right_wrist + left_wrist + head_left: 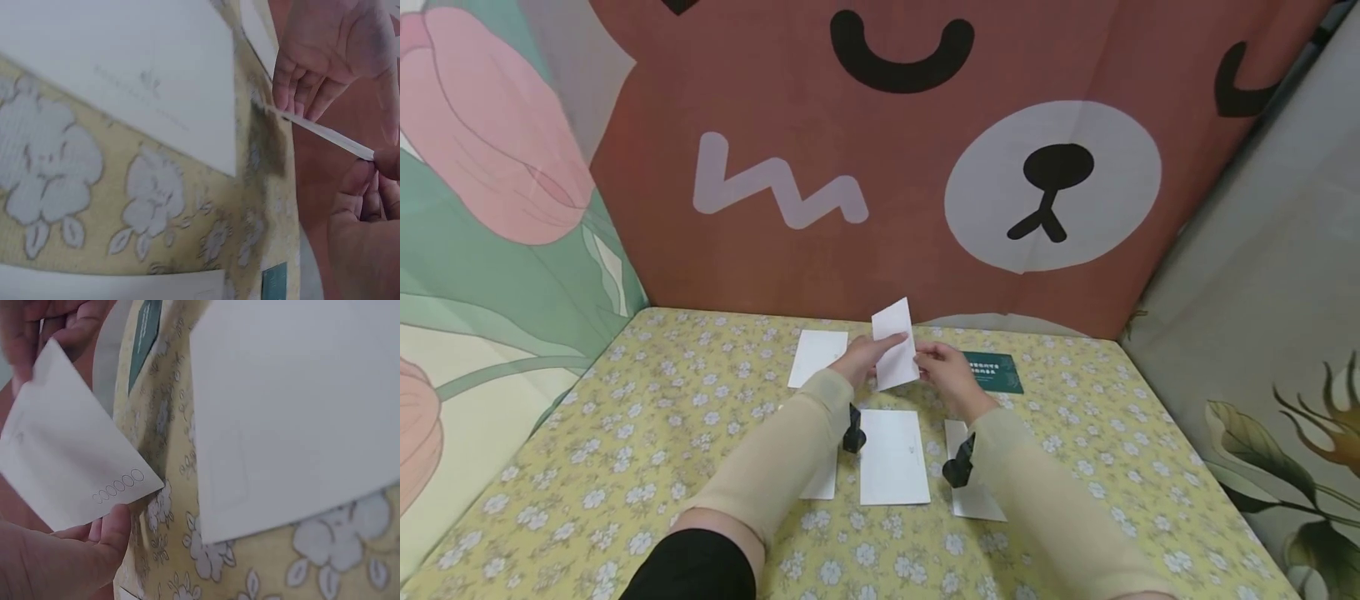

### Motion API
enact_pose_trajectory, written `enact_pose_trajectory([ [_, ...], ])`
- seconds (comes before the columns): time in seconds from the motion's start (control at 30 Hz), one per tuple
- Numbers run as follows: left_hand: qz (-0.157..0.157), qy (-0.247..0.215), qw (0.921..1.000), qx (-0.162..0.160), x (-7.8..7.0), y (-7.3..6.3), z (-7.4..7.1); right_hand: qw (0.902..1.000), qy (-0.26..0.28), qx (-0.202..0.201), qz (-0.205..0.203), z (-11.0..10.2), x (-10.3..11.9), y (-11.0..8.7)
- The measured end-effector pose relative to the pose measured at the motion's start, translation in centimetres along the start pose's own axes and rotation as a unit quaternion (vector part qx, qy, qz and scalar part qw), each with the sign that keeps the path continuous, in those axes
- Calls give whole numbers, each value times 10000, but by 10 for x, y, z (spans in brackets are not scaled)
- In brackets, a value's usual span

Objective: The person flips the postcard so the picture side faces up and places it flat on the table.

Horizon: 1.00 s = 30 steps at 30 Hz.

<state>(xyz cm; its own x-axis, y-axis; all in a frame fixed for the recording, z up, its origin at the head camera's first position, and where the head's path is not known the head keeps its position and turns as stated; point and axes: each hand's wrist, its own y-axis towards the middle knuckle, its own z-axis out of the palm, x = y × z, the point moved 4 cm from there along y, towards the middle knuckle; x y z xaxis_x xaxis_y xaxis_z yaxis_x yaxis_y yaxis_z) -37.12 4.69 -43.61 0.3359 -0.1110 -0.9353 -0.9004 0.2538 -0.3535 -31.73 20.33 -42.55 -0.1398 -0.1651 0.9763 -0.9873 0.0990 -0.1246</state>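
Over the far half of the table both hands hold a white postcard [895, 357], raised and tilted. My left hand [861, 358] grips its left side, thumb across the front and fingers behind. My right hand [946, 367] pinches the opposite edge between thumb and fingertips. In the left wrist view a row of printed ovals runs along the postcard [69, 450] near the left thumb. The right wrist view shows the postcard [331, 133] nearly edge-on. Beneath the hands, a flat white card [895, 458] lies in the middle.
Another white card [815, 354] lies at the back left. Two more, a left card [825, 479] and a right card [977, 500], are partly covered by the forearms. A dark green card [997, 372] with white lettering sits beyond the right hand. A printed curtain [775, 275] hangs behind the flowered tablecloth [647, 467].
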Motion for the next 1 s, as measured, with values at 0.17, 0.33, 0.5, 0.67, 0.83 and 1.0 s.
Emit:
enact_pose_trajectory([
  [0.17,200,15,9998,-12,-1,2,0,9991,291,294,-53,6,8,-4],
  [0.33,232,18,9997,-6,-1,1,1,9984,426,376,52,7,7,-4],
  [0.5,262,-60,9996,5,-2,0,3,9966,650,502,117,7,2,-3],
  [0.67,277,-142,9995,-82,-2,-1,3,9951,806,542,172,4,-4,-3],
  [0.83,312,-116,9993,-183,-4,-2,3,9990,87,431,-103,1,-6,-5],
  [1.0,347,-438,9977,-385,-6,0,1,9993,-138,168,-297,-1,-4,-6],
])
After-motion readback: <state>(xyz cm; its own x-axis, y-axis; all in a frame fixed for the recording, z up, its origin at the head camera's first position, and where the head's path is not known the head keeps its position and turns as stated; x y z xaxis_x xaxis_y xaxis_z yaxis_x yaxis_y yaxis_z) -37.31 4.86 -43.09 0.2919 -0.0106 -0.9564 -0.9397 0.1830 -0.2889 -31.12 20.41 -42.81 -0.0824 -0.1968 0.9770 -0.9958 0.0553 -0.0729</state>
